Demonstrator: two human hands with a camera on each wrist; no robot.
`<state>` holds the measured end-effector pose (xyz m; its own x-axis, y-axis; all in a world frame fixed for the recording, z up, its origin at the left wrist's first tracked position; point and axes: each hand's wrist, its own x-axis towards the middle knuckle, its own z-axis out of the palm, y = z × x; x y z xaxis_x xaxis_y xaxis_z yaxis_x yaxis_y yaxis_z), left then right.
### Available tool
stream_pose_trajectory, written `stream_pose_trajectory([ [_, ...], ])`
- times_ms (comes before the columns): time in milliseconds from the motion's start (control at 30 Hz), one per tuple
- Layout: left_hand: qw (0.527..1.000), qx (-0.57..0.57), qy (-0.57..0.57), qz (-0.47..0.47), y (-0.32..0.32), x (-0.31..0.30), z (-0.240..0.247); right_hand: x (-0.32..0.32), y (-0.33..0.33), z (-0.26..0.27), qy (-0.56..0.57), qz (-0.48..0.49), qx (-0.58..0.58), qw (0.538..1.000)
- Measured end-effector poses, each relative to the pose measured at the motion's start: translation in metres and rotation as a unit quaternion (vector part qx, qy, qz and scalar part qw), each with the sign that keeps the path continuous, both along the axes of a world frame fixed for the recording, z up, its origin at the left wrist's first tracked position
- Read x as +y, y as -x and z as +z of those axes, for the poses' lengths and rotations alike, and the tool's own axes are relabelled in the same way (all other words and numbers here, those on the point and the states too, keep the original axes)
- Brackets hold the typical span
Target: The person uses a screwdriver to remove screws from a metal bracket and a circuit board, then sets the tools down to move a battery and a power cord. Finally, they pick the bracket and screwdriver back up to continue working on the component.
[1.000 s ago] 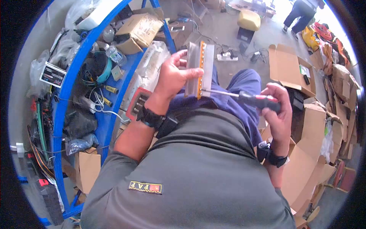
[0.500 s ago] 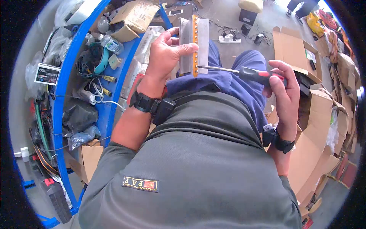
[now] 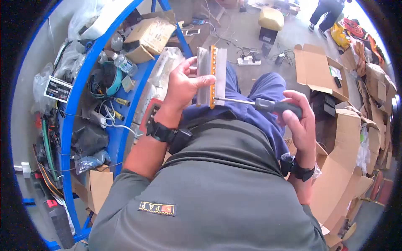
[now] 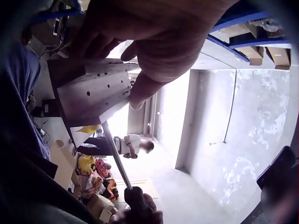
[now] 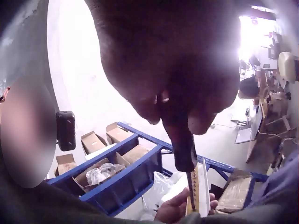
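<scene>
Left hand (image 3: 183,85) pinched metal piece (image 3: 220,71) above lap (image 3: 264,94), fingers closed on its side, likely steadying yellow strip (image 3: 213,62) for screwdriver (image 3: 264,104); right hand (image 3: 300,123) had fingers curled round handle, tip at strip's near end

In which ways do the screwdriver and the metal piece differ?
The screwdriver has a dark handle; the metal piece carries an orange strip. In the head view, the screwdriver runs across, the metal piece up and down. The right hand grips the screwdriver, the left hand the metal piece. Both show grey metal.
</scene>
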<state>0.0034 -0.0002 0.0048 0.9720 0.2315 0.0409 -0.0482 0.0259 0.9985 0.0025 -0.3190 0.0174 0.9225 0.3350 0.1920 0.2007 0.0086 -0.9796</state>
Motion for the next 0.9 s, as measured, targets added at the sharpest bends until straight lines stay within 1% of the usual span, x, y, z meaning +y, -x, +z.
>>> stream_pose_trajectory([
  [33,1.000,-0.001,-0.009,0.016,0.001,-0.002,-0.006,0.003,0.000,0.000,-0.033,-0.009,-0.043,0.998],
  [67,1.000,0.001,-0.018,0.007,0.001,-0.002,-0.006,0.002,0.002,0.002,-0.039,-0.007,-0.012,0.999],
  [100,1.000,0.004,-0.027,-0.002,0.002,-0.002,-0.005,-0.003,0.001,0.003,-0.039,-0.006,-0.014,0.999],
  [167,1.000,0.000,-0.029,0.001,0.002,-0.002,-0.006,-0.012,-0.002,0.003,0.047,0.019,0.049,0.997],
  [200,1.000,-0.004,-0.030,0.004,0.001,-0.002,-0.006,-0.010,-0.002,0.004,0.047,0.019,0.048,0.998],
  [267,0.999,0.005,-0.035,-0.006,0.001,-0.001,-0.003,-0.003,0.001,0.007,0.014,0.003,0.034,0.999],
  [300,0.999,0.015,-0.041,-0.016,0.002,-0.001,-0.002,0.000,0.002,0.005,0.014,0.003,0.035,0.999],
  [367,0.999,0.005,-0.036,-0.016,0.003,-0.004,-0.002,0.006,0.005,0.000,-0.039,-0.037,-0.039,0.998],
  [400,0.999,-0.008,-0.032,-0.015,0.002,-0.005,-0.001,0.002,0.004,0.000,-0.039,-0.038,-0.040,0.998],
  [467,0.999,-0.007,-0.032,0.000,0.002,-0.005,-0.002,-0.009,0.001,0.002,0.019,0.010,0.023,1.000],
  [500,0.999,-0.007,-0.035,0.013,0.000,-0.005,0.000,-0.011,-0.002,0.003,0.017,0.009,0.020,1.000],
  [600,0.999,-0.003,-0.047,0.004,0.000,-0.006,0.004,-0.011,0.000,0.001,0.045,0.022,0.053,0.997],
  [700,0.999,-0.007,-0.041,-0.010,-0.003,-0.005,-0.002,-0.004,0.002,0.001,-0.046,0.000,-0.002,0.999],
  [767,0.999,-0.010,-0.038,-0.004,-0.002,-0.006,-0.001,-0.012,-0.001,-0.001,-0.028,0.012,0.018,0.999],
  [833,0.999,-0.012,-0.034,0.002,-0.001,-0.006,-0.001,-0.015,-0.004,-0.001,0.059,0.015,0.062,0.996],
  [867,0.999,-0.010,-0.043,0.000,-0.002,-0.004,-0.001,-0.012,-0.004,-0.002,0.058,0.016,0.062,0.996],
  [900,0.999,-0.005,-0.051,-0.003,-0.001,-0.003,-0.003,-0.005,-0.001,-0.001,0.013,0.011,0.031,0.999],
])
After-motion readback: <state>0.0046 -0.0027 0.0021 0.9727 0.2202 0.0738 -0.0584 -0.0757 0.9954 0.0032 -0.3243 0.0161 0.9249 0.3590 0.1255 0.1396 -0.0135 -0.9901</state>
